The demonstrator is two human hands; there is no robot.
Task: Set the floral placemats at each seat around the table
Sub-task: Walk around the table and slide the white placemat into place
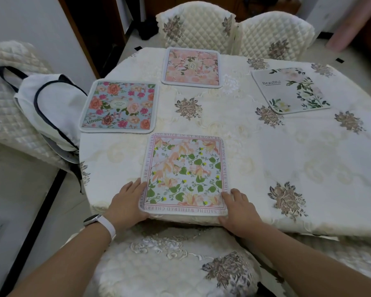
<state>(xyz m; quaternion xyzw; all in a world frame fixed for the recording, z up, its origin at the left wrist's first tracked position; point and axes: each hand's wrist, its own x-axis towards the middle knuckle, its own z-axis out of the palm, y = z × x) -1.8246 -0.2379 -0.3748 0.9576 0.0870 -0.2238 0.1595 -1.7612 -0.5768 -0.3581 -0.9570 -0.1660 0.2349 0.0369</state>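
Several floral placemats lie on the cream tablecloth. The nearest placemat, with peach flowers, green leaves and a text border, lies at the table's front edge. My left hand grips its near left corner and my right hand grips its near right corner. A blue placemat with red and orange roses lies at the left seat. A pink placemat lies at the far seat. A pale placemat printed "Beautiful" lies at the far right, turned at an angle.
Quilted cream chairs surround the table: one just below me, two at the far side, one at the left. A white bag with dark straps rests on the left chair against the table.
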